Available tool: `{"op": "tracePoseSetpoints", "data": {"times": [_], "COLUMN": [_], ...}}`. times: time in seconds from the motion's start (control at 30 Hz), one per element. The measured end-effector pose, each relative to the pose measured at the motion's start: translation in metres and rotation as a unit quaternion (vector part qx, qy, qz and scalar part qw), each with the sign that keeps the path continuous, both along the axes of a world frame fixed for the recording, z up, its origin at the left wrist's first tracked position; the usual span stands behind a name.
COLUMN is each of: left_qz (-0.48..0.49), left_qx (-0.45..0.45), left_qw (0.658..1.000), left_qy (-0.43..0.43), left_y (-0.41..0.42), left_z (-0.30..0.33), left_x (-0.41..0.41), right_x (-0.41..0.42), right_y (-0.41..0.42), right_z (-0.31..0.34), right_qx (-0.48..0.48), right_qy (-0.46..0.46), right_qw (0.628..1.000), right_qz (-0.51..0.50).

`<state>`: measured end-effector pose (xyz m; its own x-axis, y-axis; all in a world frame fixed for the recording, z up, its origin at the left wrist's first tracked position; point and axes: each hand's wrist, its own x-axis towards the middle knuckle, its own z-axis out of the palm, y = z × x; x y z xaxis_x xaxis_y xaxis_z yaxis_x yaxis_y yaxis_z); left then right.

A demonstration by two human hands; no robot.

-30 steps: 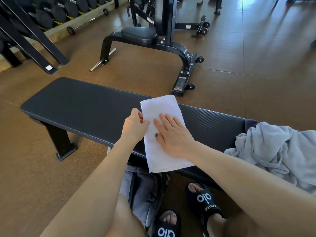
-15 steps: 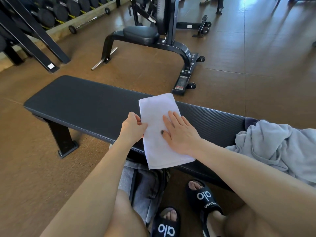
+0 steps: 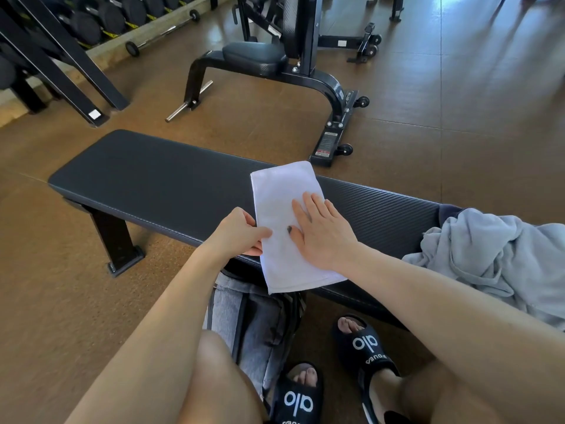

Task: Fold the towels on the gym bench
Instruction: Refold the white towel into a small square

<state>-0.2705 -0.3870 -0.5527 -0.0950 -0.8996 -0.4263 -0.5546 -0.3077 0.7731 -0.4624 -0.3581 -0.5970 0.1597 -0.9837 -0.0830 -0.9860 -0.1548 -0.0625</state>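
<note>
— So, where's the white towel (image 3: pixel 284 221)?
— Across the bench (image 3: pixel 146 179), near end overhanging. My right hand (image 3: pixel 324 234) lies flat on it; my left hand (image 3: pixel 238 234) pinches its left edge.
— Next?
— Mid-fold, I judge: bring one end over, squarely.

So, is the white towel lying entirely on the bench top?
No: the white towel crosses the bench, and its near end hangs past the front edge, under the flat right hand.
</note>
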Motion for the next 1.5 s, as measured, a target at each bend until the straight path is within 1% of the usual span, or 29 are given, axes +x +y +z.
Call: {"op": "tracePoseSetpoints", "data": {"times": [0.1, 0.2, 0.33, 0.4, 0.53, 0.73, 0.87, 1.03, 1.13, 1.23, 1.3, 1.4, 1.5], "left_qz": [0.014, 0.023, 0.022, 0.015, 0.005, 0.003, -0.001, -0.045, -0.033, -0.018, -0.016, -0.02, -0.028], "left_qx": [0.013, 0.027, 0.049, 0.055, 0.031, 0.033, 0.028, -0.022, -0.059, -0.095, -0.112, -0.11, -0.113], "left_qw": [0.999, 0.996, 0.993, 0.994, 0.999, 0.999, 0.998, 0.986, 0.981, 0.975, 0.971, 0.967, 0.964], "left_qy": [0.038, 0.086, 0.103, 0.088, 0.038, 0.011, -0.048, -0.159, -0.182, -0.202, -0.213, -0.231, -0.239], "left_y": [0.005, 0.008, 0.008, 0.009, 0.01, 0.008, 0.004, 0.002, -0.008, -0.023, -0.03, -0.036, -0.04], "left_z": [0.004, 0.005, 0.002, 0.001, -0.001, 0.001, 0.0, 0.005, 0.002, -0.004, -0.009, -0.012, -0.015], "left_x": [0.0, 0.001, 0.007, 0.01, 0.011, 0.009, 0.007, 0.001, -0.001, -0.005, -0.007, -0.007, -0.005], "right_x": [0.001, 0.003, 0.008, 0.009, 0.009, 0.01, 0.009, 0.005, 0.005, 0.006, 0.007, 0.013, 0.019], "right_y": [0.0, 0.0, 0.003, 0.006, 0.009, 0.006, 0.004, -0.006, -0.014, -0.026, -0.028, -0.025, -0.026], "right_z": [0.004, 0.013, 0.019, 0.017, 0.006, 0.002, 0.007, 0.008, 0.01, 0.015, 0.011, 0.0, -0.002], "right_qx": [-0.013, -0.031, -0.025, -0.018, -0.006, -0.008, -0.016, -0.025, -0.022, -0.029, -0.02, -0.022, -0.032], "right_qy": [0.002, -0.02, -0.047, -0.043, -0.017, -0.014, -0.013, -0.033, -0.077, -0.129, -0.114, -0.045, -0.028], "right_qw": [1.0, 0.999, 0.998, 0.998, 0.999, 0.999, 0.999, 0.999, 0.997, 0.989, 0.991, 0.999, 0.999], "right_qz": [0.0, 0.008, 0.024, 0.032, 0.041, 0.038, 0.038, 0.019, 0.003, -0.059, -0.065, -0.021, -0.005]}}
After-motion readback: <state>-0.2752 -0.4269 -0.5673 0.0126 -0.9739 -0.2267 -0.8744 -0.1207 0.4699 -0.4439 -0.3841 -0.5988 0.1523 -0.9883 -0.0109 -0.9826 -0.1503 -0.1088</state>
